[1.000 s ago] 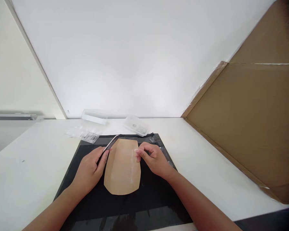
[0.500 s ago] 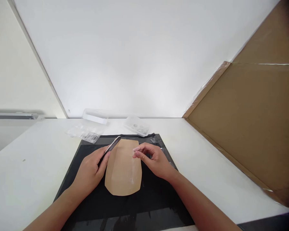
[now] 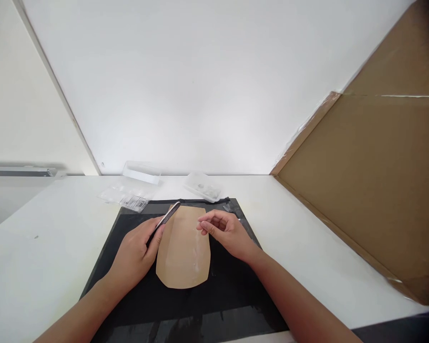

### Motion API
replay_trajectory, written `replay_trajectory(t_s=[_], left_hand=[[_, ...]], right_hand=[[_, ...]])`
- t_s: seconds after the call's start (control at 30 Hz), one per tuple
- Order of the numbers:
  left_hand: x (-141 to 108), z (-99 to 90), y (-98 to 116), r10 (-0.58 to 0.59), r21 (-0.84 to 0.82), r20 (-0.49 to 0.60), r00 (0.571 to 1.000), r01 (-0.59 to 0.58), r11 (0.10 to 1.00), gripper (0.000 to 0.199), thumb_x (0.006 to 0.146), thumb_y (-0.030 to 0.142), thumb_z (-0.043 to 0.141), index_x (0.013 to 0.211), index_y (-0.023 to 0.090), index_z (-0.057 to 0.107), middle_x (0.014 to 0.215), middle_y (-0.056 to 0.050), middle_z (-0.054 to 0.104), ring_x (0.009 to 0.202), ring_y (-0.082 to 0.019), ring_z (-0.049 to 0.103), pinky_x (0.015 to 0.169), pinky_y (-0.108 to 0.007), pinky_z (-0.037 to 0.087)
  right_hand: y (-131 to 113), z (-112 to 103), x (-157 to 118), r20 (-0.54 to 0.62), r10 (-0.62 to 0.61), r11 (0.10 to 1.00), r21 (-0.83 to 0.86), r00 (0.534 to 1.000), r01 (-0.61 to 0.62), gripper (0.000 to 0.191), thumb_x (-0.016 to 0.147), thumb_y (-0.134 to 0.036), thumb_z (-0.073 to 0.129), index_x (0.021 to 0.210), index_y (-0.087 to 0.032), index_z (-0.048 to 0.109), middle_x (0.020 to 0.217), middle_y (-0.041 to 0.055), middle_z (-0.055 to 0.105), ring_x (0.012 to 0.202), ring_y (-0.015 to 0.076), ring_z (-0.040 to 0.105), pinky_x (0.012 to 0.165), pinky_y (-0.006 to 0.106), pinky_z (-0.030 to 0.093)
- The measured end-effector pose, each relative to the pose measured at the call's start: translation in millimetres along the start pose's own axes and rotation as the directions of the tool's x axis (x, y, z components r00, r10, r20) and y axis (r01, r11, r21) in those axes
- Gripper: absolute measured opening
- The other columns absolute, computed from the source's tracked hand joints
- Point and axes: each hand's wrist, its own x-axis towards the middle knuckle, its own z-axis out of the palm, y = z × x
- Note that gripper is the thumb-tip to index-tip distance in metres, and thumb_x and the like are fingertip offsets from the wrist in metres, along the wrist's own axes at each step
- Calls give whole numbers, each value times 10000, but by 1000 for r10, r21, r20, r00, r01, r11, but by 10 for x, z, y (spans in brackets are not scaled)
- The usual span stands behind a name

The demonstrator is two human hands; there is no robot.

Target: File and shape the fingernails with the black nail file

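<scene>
A tan, rounded sheet (image 3: 184, 255) with whitish marks on its right part lies on the black mat (image 3: 200, 305). At its left edge, my left hand (image 3: 139, 245) is closed around a slim dark tool (image 3: 168, 215) with a pale edge, its tip pointing up and right. Over the sheet's upper right edge is my right hand (image 3: 223, 231), thumb and fingertips pinched together. Whatever lies between those fingertips is too small to make out.
Behind the mat stand a clear open box (image 3: 142, 172) and a clear tray (image 3: 202, 187) with small items. A clear plastic packet (image 3: 134, 202) touches the mat's back left corner. A large cardboard panel (image 3: 372, 181) rises at right.
The fingers of my right hand have curled and turned slightly, and the pale piece seen at its fingertips earlier no longer shows clearly. My left hand has hardly moved.
</scene>
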Motion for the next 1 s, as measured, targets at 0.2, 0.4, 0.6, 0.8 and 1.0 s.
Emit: replay_trajectory(t_s=[0.2,0.4,0.6,0.8,1.0], left_hand=[[10,-6,18,5,-8,3,1000,-5,1000,315,1059,372,450,1262,269,668,1211,-28,745,1070,-227,707,934,-306,527],[-3,-1,4,4,0,1,1000,-4,1000,318,1062,373,447,1262,253,664,1205,-38,744,1072,-227,706,927,-310,534],[6,8,14,63,29,-36,997,-62,998,298,1062,353,465,1243,226,663,1181,-36,748,1054,-212,711,951,-306,537],[6,1,39,95,45,-21,995,-94,995,282,1068,324,458,1228,211,660,1112,-36,745,994,-194,711,897,-290,554],[-21,49,14,134,62,-3,991,-134,989,274,1070,306,466,1252,204,644,1150,-46,737,1024,-198,706,929,-311,548]], right_hand=[[10,-24,33,-29,-36,999,35,999,37,300,954,-484,662,1082,-221,732,988,74,791,807,185,738,636,282,527],[-51,-31,-1,-102,-106,990,-105,989,95,310,992,-497,603,924,-238,758,779,29,778,741,181,720,743,320,552],[-100,-94,-17,93,-201,854,-472,975,221,366,1002,-477,603,784,-221,748,718,8,720,696,155,643,703,293,450],[-232,-63,-27,313,-136,508,-793,940,337,258,867,-527,778,887,-270,801,908,27,697,883,191,612,830,363,343],[-319,34,-9,326,14,350,-887,945,300,185,818,-443,850,935,-303,824,900,24,657,877,200,592,804,372,312]])
